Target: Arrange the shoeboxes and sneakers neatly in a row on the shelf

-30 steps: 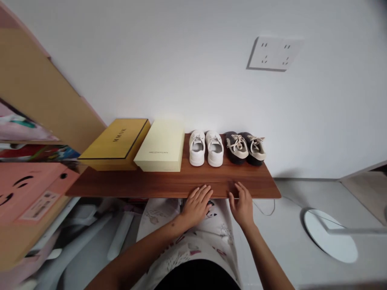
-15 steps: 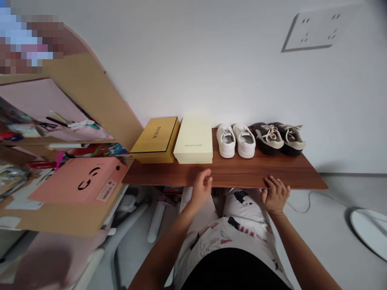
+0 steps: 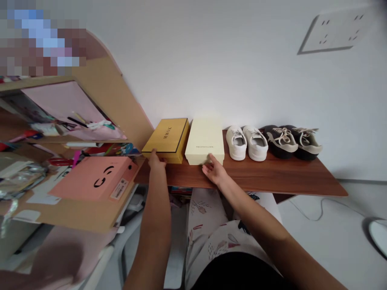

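Observation:
My left hand (image 3: pixel 156 159) is at the front of a yellow lidded shoebox (image 3: pixel 169 137). One of its fingers rests over the lid's front edge, another points right along the front, and the rest are hidden. My right hand (image 3: pixel 214 170) meets the front of a cream shoebox (image 3: pixel 205 137), one digit against the lid's lower edge and the other fingers spread below. Both boxes lie shut, side by side, on a brown wooden board (image 3: pixel 266 177). White sneakers (image 3: pixel 237 147) stand right of the cream box, then a pair of black-and-beige sneakers (image 3: pixel 282 143).
At left, a pink box (image 3: pixel 90 177) lies on a cluttered desk (image 3: pixel 81 215) with shelves. A white wall (image 3: pixel 226 60) with a socket panel (image 3: pixel 335 32) rises behind the board. A cable (image 3: pixel 320 211) and a round white object (image 3: pixel 379 235) are on the floor at right.
My left hand has moved up and left to the yellow shoebox. My right hand has left the board's front edge near the dark sneakers and come left to the cream shoebox.

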Motion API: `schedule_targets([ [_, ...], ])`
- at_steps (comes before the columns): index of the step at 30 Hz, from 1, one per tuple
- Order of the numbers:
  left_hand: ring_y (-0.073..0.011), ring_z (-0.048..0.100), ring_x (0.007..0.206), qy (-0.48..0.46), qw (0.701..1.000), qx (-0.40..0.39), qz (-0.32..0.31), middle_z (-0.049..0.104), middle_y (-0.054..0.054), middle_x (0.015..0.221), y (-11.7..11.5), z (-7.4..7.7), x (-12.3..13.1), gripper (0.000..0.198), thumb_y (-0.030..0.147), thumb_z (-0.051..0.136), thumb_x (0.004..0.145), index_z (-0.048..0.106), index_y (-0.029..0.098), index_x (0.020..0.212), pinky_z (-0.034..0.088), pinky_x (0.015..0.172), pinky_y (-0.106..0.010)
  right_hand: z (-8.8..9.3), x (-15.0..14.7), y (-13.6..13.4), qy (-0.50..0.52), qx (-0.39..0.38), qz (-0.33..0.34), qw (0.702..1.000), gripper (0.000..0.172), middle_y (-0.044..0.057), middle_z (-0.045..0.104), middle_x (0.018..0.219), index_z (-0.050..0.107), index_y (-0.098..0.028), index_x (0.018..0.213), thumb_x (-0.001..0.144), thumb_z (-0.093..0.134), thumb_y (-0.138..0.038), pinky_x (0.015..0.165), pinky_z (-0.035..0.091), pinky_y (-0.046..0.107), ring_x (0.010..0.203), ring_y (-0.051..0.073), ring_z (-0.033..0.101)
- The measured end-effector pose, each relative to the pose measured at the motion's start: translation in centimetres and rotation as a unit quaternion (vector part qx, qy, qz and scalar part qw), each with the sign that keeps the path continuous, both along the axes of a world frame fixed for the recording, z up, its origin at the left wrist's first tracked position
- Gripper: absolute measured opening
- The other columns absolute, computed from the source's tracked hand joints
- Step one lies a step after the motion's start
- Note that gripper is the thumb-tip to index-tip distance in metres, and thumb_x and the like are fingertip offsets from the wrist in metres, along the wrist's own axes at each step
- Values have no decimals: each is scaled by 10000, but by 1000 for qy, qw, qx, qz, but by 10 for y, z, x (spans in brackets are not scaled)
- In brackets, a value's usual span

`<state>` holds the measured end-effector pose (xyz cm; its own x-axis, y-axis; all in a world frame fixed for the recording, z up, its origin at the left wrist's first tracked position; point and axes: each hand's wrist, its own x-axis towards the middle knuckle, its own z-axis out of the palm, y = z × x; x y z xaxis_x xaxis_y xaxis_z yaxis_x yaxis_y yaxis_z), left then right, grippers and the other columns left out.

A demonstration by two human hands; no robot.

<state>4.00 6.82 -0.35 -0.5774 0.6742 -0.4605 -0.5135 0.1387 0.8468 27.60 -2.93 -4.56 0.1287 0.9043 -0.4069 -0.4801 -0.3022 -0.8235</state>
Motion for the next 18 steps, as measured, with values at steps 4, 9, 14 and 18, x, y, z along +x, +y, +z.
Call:
schedule_targets([
  [4,-132,566,729,-2,1000,8,1,543,12,876,-4,4,7,285,267,687,737,496,233,946,491,621,-275,5,-33,31,24,-10,-193,981,377,-22,510,713,422,-260,887,789,616,-567,563,516,273,676,162,560],
  [9,-213,602,986,254,951,175,35,600,-40,1006,-27,8,24,350,248,731,700,504,227,966,534,837,-385,16,-32,22,-73,62,-300,949,426,26,614,907,426,-234,984,757,682,-487,739,527,302,830,176,594],
  [14,-309,527,1125,617,752,214,-89,562,-101,1038,-50,4,23,387,316,814,647,546,199,901,410,1035,-469,40,-16,-2,-456,253,-183,833,361,115,580,1043,498,-183,1121,859,595,-412,899,462,400,1017,267,529],
  [18,-332,537,1091,729,614,190,-237,563,-128,1030,-61,-10,11,172,280,673,803,604,205,941,406,1002,-477,43,-11,-15,-666,353,2,657,271,155,568,1106,539,-173,1201,961,427,-231,867,419,416,1027,304,505],
])
